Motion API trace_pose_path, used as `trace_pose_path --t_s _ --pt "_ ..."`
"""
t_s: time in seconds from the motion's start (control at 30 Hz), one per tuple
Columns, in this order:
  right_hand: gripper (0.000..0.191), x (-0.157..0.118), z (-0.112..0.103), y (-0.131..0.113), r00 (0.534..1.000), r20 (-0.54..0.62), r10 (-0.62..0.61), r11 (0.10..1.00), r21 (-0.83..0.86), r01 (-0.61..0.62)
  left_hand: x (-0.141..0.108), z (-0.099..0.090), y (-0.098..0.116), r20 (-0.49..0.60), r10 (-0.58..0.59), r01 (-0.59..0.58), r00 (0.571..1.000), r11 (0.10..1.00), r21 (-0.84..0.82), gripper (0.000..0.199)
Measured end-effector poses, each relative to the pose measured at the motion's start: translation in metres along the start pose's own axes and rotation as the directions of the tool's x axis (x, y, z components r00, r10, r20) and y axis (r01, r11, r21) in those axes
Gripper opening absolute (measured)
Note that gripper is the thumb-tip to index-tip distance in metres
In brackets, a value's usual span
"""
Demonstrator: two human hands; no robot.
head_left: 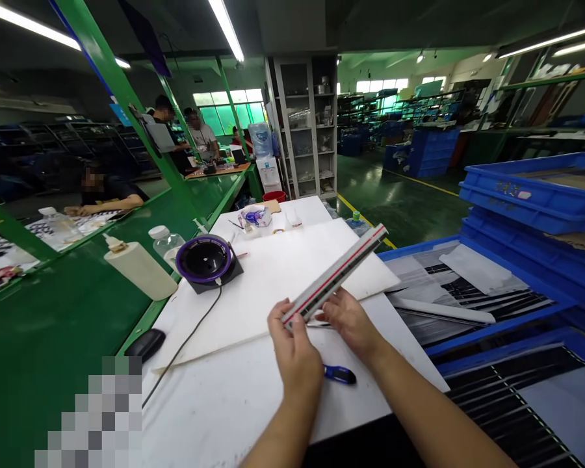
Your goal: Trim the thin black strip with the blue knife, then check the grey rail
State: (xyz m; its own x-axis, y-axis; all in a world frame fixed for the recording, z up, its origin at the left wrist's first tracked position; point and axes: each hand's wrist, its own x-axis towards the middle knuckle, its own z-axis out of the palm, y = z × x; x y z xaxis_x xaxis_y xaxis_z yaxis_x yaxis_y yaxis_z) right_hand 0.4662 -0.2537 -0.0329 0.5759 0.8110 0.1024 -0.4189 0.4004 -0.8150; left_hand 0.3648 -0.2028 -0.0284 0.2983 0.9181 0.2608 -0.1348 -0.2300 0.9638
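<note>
Grips a long grey red-striped bar (340,270) in left hand (296,351). Curls right hand (355,327) beside it, with unclear grip. Cannot read yellowish markings (509,190) on blue plastic crate (560,207)

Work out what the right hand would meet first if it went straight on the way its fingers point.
Most likely the strip gripped by the left hand. The right hand may already touch it; depth there is unclear.

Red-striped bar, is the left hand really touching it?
Touching: the head view shows the left hand gripping the near end of the red-striped bar.
</note>
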Motion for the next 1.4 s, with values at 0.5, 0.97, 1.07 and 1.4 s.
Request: trace_pose_path --t_s 0.5,0.97,1.07,1.4 --pt "0.04 0.008 -0.013 -0.006 0.964 -0.257 -0.069 0.978 0.171 0.116 -0.009 0.003 -0.002 0.037 -0.192 0.194 0.981 0.98 -0.049 0.033" --pt "0.025 0.011 -0.021 -0.008 0.953 -0.302 -0.018 0.965 0.244 0.096 0.019 -0.111 -0.006 0.092 -0.215 0.215 0.972 0.977 0.008 0.038" --pt "0.022 0.01 -0.02 -0.006 0.956 -0.292 0.012 0.967 0.248 0.064 0.028 -0.119 -0.014 0.151 -0.175 0.169 0.973 0.984 0.052 0.036" --pt "0.038 0.008 -0.019 -0.014 0.95 -0.313 0.025 0.969 0.24 0.054 0.061 -0.136 -0.017 0.236 -0.182 0.212 0.955 0.971 -0.108 0.027"
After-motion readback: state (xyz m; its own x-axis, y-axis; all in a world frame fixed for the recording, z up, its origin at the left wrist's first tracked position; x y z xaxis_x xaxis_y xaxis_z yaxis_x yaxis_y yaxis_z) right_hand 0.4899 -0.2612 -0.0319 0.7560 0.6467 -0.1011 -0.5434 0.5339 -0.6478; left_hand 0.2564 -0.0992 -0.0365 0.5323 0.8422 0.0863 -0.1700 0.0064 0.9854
